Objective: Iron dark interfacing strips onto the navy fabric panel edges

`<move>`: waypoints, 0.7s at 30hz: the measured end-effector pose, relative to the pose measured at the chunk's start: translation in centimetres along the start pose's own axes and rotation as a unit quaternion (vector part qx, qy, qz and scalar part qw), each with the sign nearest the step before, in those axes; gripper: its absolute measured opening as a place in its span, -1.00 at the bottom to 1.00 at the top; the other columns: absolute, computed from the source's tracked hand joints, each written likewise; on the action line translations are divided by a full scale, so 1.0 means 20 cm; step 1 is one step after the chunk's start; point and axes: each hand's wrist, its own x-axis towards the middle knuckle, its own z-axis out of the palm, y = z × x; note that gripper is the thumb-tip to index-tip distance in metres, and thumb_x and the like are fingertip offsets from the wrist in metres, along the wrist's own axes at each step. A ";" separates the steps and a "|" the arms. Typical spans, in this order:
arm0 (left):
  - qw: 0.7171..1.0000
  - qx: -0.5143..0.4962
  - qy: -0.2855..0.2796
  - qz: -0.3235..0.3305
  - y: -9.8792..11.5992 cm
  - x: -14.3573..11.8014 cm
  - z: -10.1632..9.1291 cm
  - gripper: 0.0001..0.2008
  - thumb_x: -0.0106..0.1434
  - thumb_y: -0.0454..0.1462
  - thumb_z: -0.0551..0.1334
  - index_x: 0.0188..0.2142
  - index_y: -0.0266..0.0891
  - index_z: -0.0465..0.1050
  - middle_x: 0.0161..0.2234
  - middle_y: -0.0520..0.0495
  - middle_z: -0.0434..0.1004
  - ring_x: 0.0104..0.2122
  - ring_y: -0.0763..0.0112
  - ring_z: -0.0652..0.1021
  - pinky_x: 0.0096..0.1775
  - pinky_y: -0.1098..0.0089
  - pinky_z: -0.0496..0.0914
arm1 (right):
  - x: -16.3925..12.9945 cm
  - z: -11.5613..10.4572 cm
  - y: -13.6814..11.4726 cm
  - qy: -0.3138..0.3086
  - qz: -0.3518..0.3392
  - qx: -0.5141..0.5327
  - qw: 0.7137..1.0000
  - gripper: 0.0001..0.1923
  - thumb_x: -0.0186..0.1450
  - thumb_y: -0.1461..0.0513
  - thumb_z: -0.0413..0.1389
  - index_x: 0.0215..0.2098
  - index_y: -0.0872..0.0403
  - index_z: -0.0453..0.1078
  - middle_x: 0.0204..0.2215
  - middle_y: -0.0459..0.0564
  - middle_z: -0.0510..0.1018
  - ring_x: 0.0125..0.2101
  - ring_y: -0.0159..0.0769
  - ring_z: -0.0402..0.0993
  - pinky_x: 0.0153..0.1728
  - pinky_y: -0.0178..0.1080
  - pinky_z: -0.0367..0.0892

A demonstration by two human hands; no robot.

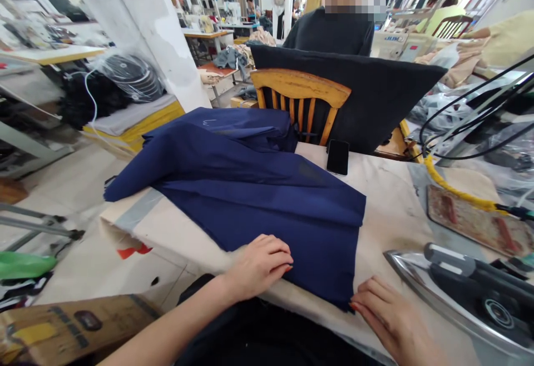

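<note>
— Resting flat on the navy fabric, left hand near the hem closest to the body, fingers curled loosely, pressing rather than pinching. Nothing gripped.

— And the right hand?

— Lying at the fabric's near right corner, fingertips touching the edge, fingers nearly straight and spread a little. No hold visible there either.

— Where exactly is the cloth?

— Spread across the padded ironing table, folded in layers, far end bunched up against a wooden chair back, left part drooping over the table's left edge.

— Anything crowding it?

— Just beyond the cloth's far right edge, a black phone, lying flat. To the right, near the right hand, a steam iron, resting on its side or sole, hard to tell which. Behind the iron, a worn rust-stained iron rest. Yellow-sleeved hose and black cables looping over the table's right side.

— Room to move?

— Bare table cover between cloth and iron, well open. Left of the table, open floor with a green scrap and a cardboard box. Straight ahead, blocked by the chair and a dark padded board, with a seated person in a dark top behind it.
</note>
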 end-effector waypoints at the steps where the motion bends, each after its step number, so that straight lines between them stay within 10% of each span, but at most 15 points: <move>1: 1.000 -0.001 -0.008 0.000 0.01 0.00 -0.01 -0.87 0.35 -0.27 0.13 -0.18 -0.17 0.45 -0.17 -0.02 0.47 -0.19 0.40 0.43 -0.10 0.33 0.23 | 0.00 -0.01 0.00 -0.003 0.021 0.028 0.999 -0.82 0.37 0.29 -0.09 -0.33 0.01 0.32 -0.40 -0.07 0.39 -0.35 -0.36 0.35 -0.35 -0.28 0.29; 12: 0.991 0.119 0.032 -0.045 -0.02 0.15 0.01 -0.82 0.38 -0.31 0.06 -0.11 -0.21 0.41 -0.22 -0.07 0.48 -0.19 0.32 0.42 -0.09 0.26 0.25 | 0.14 -0.01 0.16 0.114 0.150 -0.026 0.982 -0.74 0.35 0.09 -0.06 -0.41 0.01 0.33 -0.43 -0.10 0.40 -0.41 -0.34 0.38 -0.39 -0.28 0.27; 21: 0.994 0.101 -0.014 0.044 0.26 0.22 0.26 -0.74 0.38 -0.34 0.04 0.04 -0.20 0.30 -0.05 -0.05 0.41 -0.08 0.29 0.36 -0.02 0.22 0.19 | 0.17 0.01 0.19 0.109 0.151 -0.074 0.980 -0.74 0.38 0.11 -0.10 -0.39 0.01 0.30 -0.41 -0.08 0.39 -0.36 -0.32 0.37 -0.33 -0.25 0.25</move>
